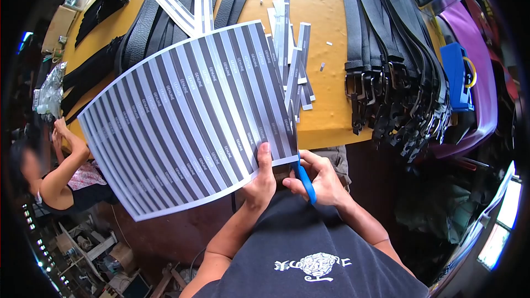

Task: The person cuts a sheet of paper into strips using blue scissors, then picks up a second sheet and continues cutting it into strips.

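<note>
A large striped sheet (182,121), printed with rows of "GENUINE LEATHER" labels, is held up over the table's front edge. My left hand (261,179) grips its lower right edge, thumb on the printed face. My right hand (320,179) is closed on blue-handled scissors (305,181) at the sheet's right edge; their blades are mostly hidden by the sheet. Cut label strips (288,49) lie in a loose pile just beyond that edge. Two more strips (203,3) stick out behind the sheet's top.
Black belts with metal buckles (381,88) hang over the right side of the yellow table (331,116). More black straps (149,16) lie behind the sheet. A blue object (455,77) is at the right. Another person (66,176) works at the left.
</note>
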A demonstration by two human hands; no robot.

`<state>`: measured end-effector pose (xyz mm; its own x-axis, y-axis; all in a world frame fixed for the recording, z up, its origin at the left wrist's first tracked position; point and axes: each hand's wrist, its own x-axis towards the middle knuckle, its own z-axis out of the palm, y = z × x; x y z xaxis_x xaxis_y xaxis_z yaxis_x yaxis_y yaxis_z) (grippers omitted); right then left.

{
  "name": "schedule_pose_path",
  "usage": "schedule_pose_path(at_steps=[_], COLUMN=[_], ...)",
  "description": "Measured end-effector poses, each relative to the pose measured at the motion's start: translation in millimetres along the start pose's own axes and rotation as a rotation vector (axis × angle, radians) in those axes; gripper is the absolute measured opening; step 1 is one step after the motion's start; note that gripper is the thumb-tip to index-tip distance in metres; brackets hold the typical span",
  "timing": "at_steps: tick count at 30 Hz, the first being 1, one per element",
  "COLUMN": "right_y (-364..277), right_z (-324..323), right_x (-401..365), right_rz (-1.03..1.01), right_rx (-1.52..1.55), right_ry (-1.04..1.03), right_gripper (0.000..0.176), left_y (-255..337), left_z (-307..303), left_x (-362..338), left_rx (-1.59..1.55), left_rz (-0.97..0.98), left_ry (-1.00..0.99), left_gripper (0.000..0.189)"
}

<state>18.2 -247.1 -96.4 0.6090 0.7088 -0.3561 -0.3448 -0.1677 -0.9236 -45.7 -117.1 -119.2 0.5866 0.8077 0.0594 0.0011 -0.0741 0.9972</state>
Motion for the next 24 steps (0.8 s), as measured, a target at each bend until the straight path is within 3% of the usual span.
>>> schedule_pose_path(at_steps=[10, 13, 17, 24], right_y=[-5.3, -2.9, -3.6, -5.0], right_z=[-0.9, -1.1, -1.0, -0.1], right_x=[-1.6, -2.1, -2.0, -1.9], right_rz=[-0.011, -0.024, -0.040, -0.033], right_rx=[0.041, 0.040, 0.051, 0.085], right_ry=[0.020, 0.025, 0.019, 0.021], right_gripper=[0.045, 0.045, 0.044, 0.042], left_y=[4.5, -5.1, 10.4, 11.1], left_z=[-0.9, -6.0, -0.8, -2.9], left_x=[-0.3, -1.4, -0.4, -0.1], left_rx=[-0.031, 0.223, 0.007, 0.071], left_rz=[0.000, 0.289, 0.088, 0.144], left_ry=[-0.032, -0.098, -0.054, -0.064], left_gripper=[0.036, 0.035, 0.034, 0.036])
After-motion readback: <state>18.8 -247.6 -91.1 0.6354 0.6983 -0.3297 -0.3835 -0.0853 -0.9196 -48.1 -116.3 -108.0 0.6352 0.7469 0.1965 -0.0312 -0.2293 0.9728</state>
